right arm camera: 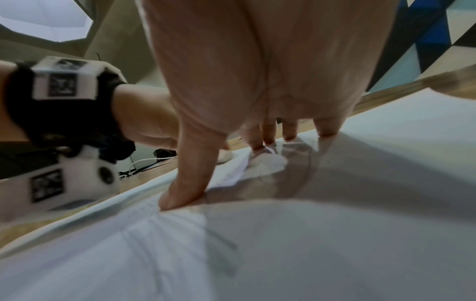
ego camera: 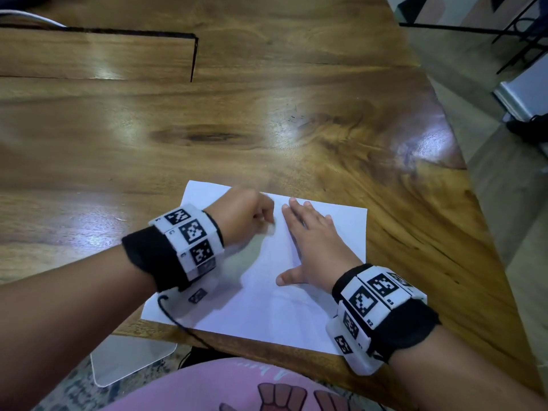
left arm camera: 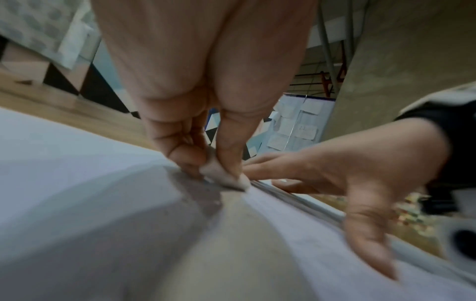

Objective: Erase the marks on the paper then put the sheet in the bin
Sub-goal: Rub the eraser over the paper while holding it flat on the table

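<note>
While the right hand [ego camera: 314, 247] lies flat, fingers spread, pressing the paper [ego camera: 258, 304] at lower centre of frame, the left hand [ego camera: 240, 216] pinches a white eraser [left arm camera: 221, 175] onto it; the sheet's long axis runs toward upper right.

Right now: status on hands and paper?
Left hand pinches eraser on paper. Right hand flat, pinning sheet. Nothing in the way.

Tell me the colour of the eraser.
Off-white eraser, pinched by the left hand; left wrist view shows it best.
</note>
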The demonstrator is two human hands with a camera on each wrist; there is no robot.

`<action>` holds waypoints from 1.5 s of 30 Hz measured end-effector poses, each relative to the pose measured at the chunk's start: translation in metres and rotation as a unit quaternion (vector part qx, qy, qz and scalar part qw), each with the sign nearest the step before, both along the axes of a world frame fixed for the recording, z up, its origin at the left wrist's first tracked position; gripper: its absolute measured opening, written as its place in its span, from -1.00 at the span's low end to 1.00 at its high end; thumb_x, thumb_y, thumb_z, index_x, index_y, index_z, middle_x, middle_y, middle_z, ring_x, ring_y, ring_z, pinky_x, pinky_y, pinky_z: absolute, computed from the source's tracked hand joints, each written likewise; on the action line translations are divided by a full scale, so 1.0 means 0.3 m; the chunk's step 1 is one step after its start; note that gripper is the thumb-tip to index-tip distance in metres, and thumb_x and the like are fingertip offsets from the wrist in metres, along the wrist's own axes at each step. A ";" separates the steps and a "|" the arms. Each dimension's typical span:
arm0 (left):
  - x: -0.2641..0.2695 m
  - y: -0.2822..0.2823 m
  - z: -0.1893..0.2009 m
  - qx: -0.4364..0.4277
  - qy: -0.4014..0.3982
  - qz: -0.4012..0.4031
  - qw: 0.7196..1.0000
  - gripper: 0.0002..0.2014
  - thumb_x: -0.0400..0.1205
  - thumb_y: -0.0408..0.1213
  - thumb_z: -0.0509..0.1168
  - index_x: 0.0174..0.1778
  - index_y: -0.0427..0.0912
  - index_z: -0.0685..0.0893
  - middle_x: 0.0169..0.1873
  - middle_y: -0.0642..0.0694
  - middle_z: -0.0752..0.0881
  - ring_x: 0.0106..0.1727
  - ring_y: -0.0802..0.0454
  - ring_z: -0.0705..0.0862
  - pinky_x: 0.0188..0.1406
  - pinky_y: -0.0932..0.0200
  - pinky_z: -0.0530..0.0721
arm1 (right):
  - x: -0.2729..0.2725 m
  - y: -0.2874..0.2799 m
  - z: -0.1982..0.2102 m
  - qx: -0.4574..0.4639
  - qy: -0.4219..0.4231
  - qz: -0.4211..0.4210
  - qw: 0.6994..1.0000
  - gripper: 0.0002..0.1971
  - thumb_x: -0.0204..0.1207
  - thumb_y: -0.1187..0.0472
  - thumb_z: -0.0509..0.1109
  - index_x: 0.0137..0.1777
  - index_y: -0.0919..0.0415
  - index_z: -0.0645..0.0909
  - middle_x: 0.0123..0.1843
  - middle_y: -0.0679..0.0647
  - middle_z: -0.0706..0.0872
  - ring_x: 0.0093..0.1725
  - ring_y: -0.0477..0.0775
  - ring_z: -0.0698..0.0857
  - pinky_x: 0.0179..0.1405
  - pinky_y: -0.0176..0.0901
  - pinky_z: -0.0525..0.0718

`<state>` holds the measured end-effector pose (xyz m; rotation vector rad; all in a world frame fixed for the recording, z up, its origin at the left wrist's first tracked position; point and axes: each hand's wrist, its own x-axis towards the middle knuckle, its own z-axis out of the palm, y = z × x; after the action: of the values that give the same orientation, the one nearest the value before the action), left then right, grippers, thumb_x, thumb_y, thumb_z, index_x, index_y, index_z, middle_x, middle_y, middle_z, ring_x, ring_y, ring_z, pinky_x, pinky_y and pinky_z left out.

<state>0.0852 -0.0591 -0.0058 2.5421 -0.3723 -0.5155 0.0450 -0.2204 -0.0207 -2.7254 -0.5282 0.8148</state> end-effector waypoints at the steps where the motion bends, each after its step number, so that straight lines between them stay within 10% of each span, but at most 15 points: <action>1: 0.029 -0.011 0.007 0.002 -0.014 0.019 1.000 -0.89 0.45 -0.35 0.38 -0.13 -0.22 0.72 -0.33 -0.04 0.57 -0.23 0.00 0.52 -0.27 0.26 0.37 | 0.000 0.000 -0.002 -0.002 -0.001 0.001 1.000 0.25 0.28 -0.18 0.56 0.67 0.09 -0.33 0.68 -0.06 -0.38 0.65 0.01 -0.35 0.59 0.05 -0.30; 11: -0.041 -0.007 0.011 0.033 0.035 -0.077 0.996 -0.91 0.44 -0.25 0.42 -0.18 -0.14 0.72 -0.44 0.10 0.50 -0.33 0.12 0.46 -0.46 0.50 0.28 | 0.001 0.001 0.001 0.007 0.002 -0.005 1.000 0.25 0.27 -0.17 0.57 0.67 0.09 -0.32 0.68 -0.06 -0.37 0.65 -0.01 -0.35 0.60 0.05 -0.29; 18: 0.006 -0.025 0.009 0.007 -0.034 0.002 0.999 -0.88 0.46 -0.32 0.38 -0.14 -0.27 0.72 -0.25 -0.15 0.61 -0.21 0.01 0.48 -0.27 0.26 0.29 | 0.001 -0.001 -0.003 0.000 0.000 -0.003 1.000 0.27 0.26 -0.19 0.57 0.67 0.10 -0.32 0.68 -0.07 -0.36 0.66 -0.01 -0.34 0.60 0.05 -0.28; 23: -0.079 0.024 0.008 0.041 0.043 -0.088 0.994 -0.90 0.43 -0.21 0.43 -0.21 -0.14 0.73 -0.43 0.07 0.52 -0.30 0.07 0.50 -0.33 0.24 0.35 | 0.001 -0.001 -0.006 0.005 0.001 -0.006 1.000 0.26 0.27 -0.18 0.57 0.67 0.10 -0.32 0.68 -0.07 -0.37 0.65 -0.01 -0.35 0.60 0.03 -0.30; 29: 0.047 -0.015 0.005 0.016 -0.048 0.033 0.998 -0.87 0.43 -0.29 0.42 -0.15 -0.23 0.73 -0.32 -0.06 0.55 -0.21 0.02 0.48 -0.26 0.27 0.31 | -0.002 -0.003 -0.002 0.003 -0.001 -0.007 1.000 0.26 0.27 -0.18 0.57 0.67 0.10 -0.32 0.68 -0.08 -0.37 0.65 -0.01 -0.35 0.60 0.02 -0.32; 36: -0.121 0.051 -0.004 0.029 0.038 -0.061 0.997 -0.95 0.43 -0.26 0.43 -0.24 -0.15 0.73 -0.38 -0.02 0.57 -0.27 0.02 0.51 -0.28 0.26 0.38 | -0.001 -0.001 -0.005 0.005 -0.001 -0.004 1.000 0.25 0.28 -0.18 0.56 0.67 0.10 -0.33 0.68 -0.07 -0.37 0.65 -0.01 -0.36 0.62 0.03 -0.31; 45: -0.033 0.030 0.001 0.005 -0.026 0.034 0.999 -0.92 0.46 -0.29 0.41 -0.23 -0.23 0.71 -0.33 -0.09 0.57 -0.25 -0.04 0.51 -0.34 0.26 0.35 | 0.001 -0.001 -0.007 -0.004 -0.004 -0.005 1.000 0.26 0.28 -0.20 0.56 0.66 0.09 -0.34 0.68 -0.08 -0.37 0.65 -0.01 -0.36 0.61 0.04 -0.29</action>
<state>0.0753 -0.0503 -0.0056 2.5728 -0.3021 -0.4280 0.0451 -0.2209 -0.0229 -2.7377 -0.5140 0.8057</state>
